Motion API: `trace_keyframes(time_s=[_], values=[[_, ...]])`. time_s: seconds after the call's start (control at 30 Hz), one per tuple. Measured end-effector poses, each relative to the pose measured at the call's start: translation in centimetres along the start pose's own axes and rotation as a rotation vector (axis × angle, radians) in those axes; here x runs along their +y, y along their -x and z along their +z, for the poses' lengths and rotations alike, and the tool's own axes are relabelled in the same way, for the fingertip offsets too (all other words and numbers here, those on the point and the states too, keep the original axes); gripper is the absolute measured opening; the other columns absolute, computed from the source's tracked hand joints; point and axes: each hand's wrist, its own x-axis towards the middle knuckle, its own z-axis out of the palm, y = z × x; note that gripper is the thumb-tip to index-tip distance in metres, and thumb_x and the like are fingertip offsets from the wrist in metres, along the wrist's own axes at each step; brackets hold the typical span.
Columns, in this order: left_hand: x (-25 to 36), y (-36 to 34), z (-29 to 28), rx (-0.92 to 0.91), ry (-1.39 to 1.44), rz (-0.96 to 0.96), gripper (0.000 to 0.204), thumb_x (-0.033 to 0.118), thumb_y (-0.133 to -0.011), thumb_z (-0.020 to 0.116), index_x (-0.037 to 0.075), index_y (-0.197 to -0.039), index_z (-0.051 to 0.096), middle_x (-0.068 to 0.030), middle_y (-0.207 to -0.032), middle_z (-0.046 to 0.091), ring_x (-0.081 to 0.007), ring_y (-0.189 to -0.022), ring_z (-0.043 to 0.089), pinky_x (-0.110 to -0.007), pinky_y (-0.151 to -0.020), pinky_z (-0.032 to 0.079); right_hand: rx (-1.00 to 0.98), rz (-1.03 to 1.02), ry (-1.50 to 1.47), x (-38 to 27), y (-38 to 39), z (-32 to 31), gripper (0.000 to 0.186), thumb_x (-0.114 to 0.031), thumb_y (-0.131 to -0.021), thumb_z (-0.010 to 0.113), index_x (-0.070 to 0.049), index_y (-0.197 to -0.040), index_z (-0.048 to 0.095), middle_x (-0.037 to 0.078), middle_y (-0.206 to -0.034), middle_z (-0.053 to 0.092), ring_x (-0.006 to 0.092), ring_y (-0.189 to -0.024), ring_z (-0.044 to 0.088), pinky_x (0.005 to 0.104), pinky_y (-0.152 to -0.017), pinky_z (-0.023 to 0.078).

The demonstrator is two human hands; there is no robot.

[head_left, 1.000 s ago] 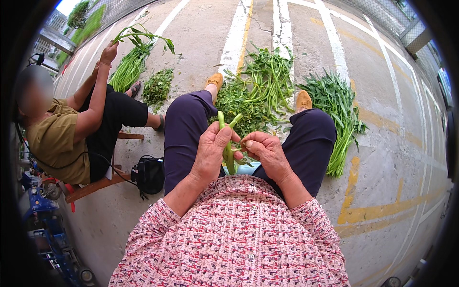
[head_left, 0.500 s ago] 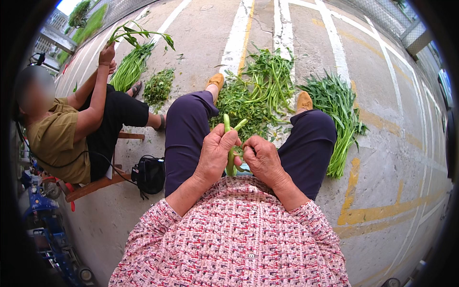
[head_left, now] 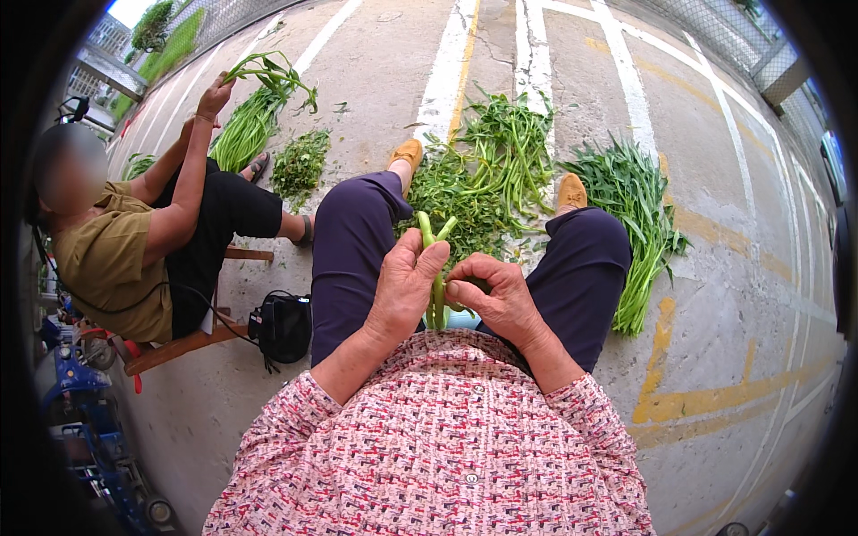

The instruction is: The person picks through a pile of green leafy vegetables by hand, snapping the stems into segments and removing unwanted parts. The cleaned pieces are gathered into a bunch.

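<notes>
A few thick green water spinach stems (head_left: 425, 229) stand upright in my left hand (head_left: 400, 284), which is closed round them above my lap. Their cut-looking tops poke out over my thumb, and their lower ends show beneath my fingers. Close against the stems on the right, my right hand (head_left: 500, 299) is closed in a pinch. A bit of greenery shows between its fingers, but most of it is hidden. Between my feet lies a loose heap of picked leaves and stalks (head_left: 487, 170). A neat bunch of water spinach (head_left: 630, 228) rests beside my right foot.
At the left a seated person (head_left: 116, 241) holds up a leafy stalk (head_left: 273, 71). Near that person lie another bunch of greens (head_left: 246, 134) and a small leaf heap (head_left: 300, 165). A black bag (head_left: 283, 326) sits by a wooden stool (head_left: 183, 347), left of my leg.
My right hand has shifted slightly and now pinches closer to the stems, which stand a little straighter. The other person's raised hand and stalk have moved slightly right.
</notes>
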Motion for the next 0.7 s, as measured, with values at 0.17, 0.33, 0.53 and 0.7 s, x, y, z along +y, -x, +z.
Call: trace_keyframes(time_s=[0.17,0.33,0.53,0.7], values=[[-0.6,-0.2,0.3,0.031,-0.059,0.039,0.024,0.028,-0.094,0.057,0.005,-0.090,0.052,0.0024,-0.077,0.048,-0.0034,-0.070,0.042,-0.021,-0.060,0.039,0.036,-0.174,0.205,0.1,-0.1,0.0,0.007,-0.004,-0.078,0.066,-0.001,-0.084,0.063,0.004,-0.071,0.052,0.0133,-0.063,0.054,0.0280,-0.058,0.044],[-0.6,-0.2,0.3,0.033,-0.140,0.032,0.028,0.030,-0.093,0.059,0.004,-0.087,0.050,0.0007,-0.074,0.047,-0.0058,-0.071,0.040,-0.025,-0.061,0.039,0.042,-0.343,0.374,0.0,-0.2,-0.1,0.008,-0.002,-0.075,0.064,-0.003,-0.082,0.060,0.009,-0.071,0.053,0.0244,-0.063,0.056,0.0330,-0.057,0.044],[-0.6,-0.1,0.6,-0.040,-0.184,0.072,0.018,0.024,-0.096,0.053,0.006,-0.097,0.050,0.0055,-0.083,0.048,0.0001,-0.071,0.039,-0.015,-0.060,0.037,0.101,-0.411,0.546,0.1,-0.2,0.4,0.007,-0.004,-0.074,0.060,-0.002,-0.077,0.054,0.012,-0.070,0.053,0.0310,-0.064,0.055,0.0384,-0.057,0.045],[0.6,0.1,0.8,-0.058,-0.167,0.049,0.021,0.025,-0.097,0.051,0.004,-0.101,0.050,0.0021,-0.088,0.051,-0.0037,-0.074,0.054,-0.019,-0.065,0.047,0.232,-0.136,0.143,1.3,-0.1,0.9,0.010,-0.011,-0.083,0.056,-0.001,-0.079,0.055,0.004,-0.065,0.050,0.0187,-0.057,0.051,0.0345,-0.053,0.043]])
